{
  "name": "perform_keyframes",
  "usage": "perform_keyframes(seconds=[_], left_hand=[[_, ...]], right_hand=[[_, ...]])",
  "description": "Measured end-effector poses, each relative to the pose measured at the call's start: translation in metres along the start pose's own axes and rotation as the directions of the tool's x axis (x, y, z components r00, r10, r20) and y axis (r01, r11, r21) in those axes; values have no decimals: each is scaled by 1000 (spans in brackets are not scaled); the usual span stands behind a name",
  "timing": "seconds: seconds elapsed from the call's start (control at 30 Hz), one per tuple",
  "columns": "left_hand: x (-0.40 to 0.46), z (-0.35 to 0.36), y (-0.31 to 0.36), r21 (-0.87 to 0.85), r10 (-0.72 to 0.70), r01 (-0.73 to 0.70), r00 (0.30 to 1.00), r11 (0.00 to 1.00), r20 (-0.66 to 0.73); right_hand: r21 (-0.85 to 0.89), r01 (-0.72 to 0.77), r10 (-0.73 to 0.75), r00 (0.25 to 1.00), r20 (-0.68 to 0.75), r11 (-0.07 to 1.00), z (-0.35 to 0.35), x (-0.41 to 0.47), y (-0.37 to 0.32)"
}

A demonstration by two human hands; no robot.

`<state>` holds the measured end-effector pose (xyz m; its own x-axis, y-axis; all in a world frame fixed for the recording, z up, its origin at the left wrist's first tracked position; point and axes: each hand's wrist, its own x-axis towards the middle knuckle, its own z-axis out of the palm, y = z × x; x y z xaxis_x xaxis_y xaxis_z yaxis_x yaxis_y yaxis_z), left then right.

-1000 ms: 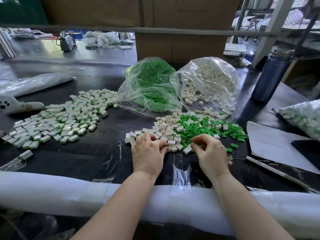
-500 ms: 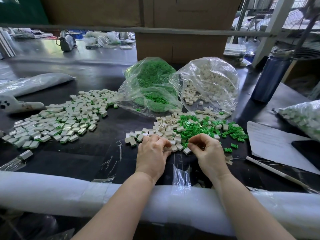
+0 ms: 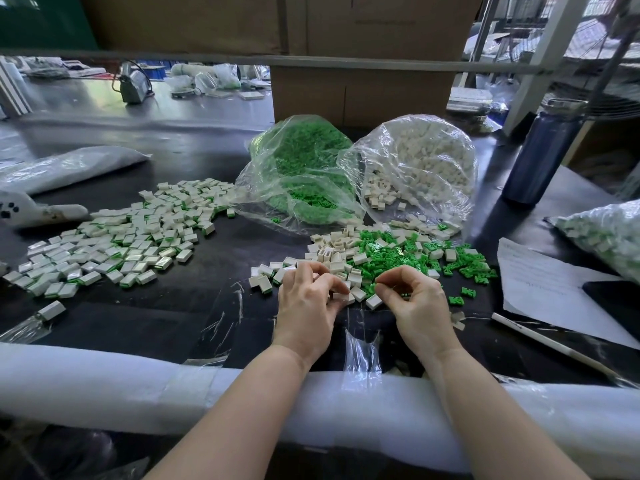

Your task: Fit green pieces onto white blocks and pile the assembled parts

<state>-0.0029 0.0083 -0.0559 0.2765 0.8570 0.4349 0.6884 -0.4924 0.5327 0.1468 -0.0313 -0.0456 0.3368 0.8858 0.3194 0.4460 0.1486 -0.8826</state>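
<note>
The white block (image 3: 341, 295) sits pinched in my left hand (image 3: 308, 306) fingertips, kept low beside the loose stock for quick refills. My right hand (image 3: 414, 303) curls at its 3 o'clock, seemingly nipping a green piece (image 3: 403, 293). The finished pile (image 3: 114, 244) lies at 10 o'clock.

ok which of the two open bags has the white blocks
The right bag, nearest the blue bottle. It is full of white blocks; the left bag beside it holds only green pieces.

Whatever the left hand (image 3: 308, 299) pinches stays hidden under its fingers — the bag of parts (image 3: 609, 237) is cut off at right.
</note>
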Motion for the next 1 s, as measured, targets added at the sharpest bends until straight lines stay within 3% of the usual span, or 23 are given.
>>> perform_keyframes(seconds=[0.07,0.17,0.3,0.5,0.87,1.0], left_hand=[[-1,-3,4,-175,21,-21,1000,984,0],[-2,-7,7,-454,-28,90,990,886,141],[0,-9,8,-610,-91,223,966,761,241],[2,-10,6,-694,-108,305,944,652,313],[2,-8,3,-700,-103,316,938,640,330],[1,-7,3,-663,-87,307,935,683,343]], right_hand=[[62,0,-1,1000,10,998,-1,1,-2],[163,-16,10,999,37,986,-1,1,-4],[224,-67,41,992,117,972,-1,0,-4],[242,-114,67,978,196,964,0,-1,-5],[210,-151,87,954,286,966,2,-2,-4],[144,-126,82,957,280,982,2,-1,-3]])
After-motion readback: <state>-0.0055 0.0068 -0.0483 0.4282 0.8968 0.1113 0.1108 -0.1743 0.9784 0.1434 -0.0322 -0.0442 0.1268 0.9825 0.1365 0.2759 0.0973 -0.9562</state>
